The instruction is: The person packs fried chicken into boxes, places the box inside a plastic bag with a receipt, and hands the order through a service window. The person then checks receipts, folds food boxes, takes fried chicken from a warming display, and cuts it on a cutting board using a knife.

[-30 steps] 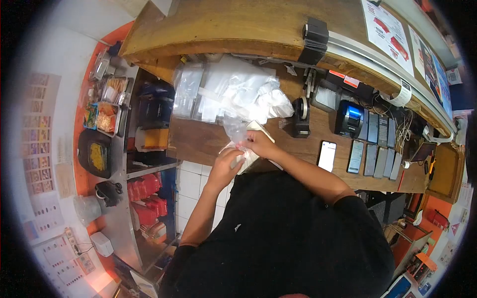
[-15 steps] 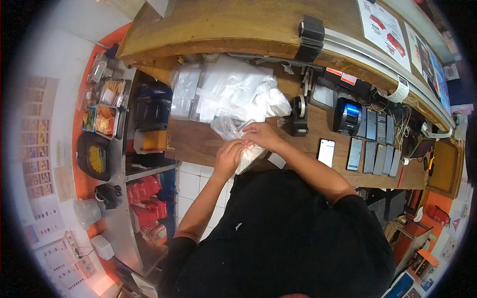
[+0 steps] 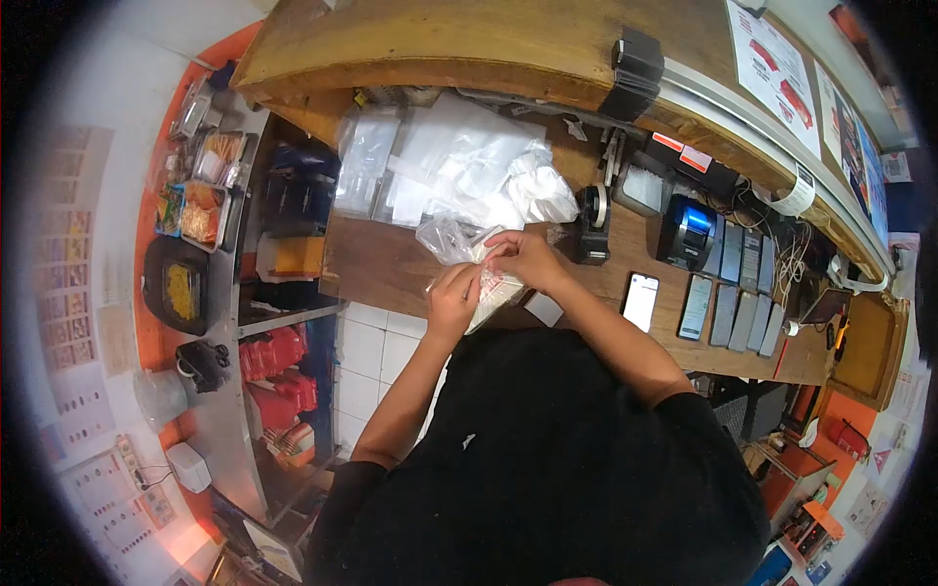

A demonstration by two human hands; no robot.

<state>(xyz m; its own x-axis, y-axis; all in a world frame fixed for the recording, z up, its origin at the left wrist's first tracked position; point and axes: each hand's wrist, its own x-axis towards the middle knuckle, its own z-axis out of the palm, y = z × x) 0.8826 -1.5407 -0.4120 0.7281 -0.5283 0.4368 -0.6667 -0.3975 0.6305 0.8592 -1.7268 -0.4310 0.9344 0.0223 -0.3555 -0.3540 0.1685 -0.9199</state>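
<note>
A clear plastic bag [image 3: 445, 240] with a pale, printed package [image 3: 496, 296] in or under it lies at the counter's front edge. My left hand [image 3: 454, 298] is closed on the bag from the left, its fingertips near the bag's gathered part. From the right, my right hand [image 3: 523, 259] pinches the same bag, the fingertips of both hands almost touching. The exact grip is small and partly hidden by the fingers. Just right of the package sits a small white card-like item [image 3: 543, 309].
Clear plastic bags [image 3: 459, 161] are piled behind my hands. A tape dispenser [image 3: 593, 225], a lit phone [image 3: 641, 301], a printer [image 3: 686, 232] and several phones [image 3: 728, 313] stand to the right. A raised wooden shelf [image 3: 440, 44] overhangs the back.
The clear bag's loose top has shifted left and down from between my hands. My fingers have come closer together on the bag, and the package beneath shows more. The view has shifted slightly.
</note>
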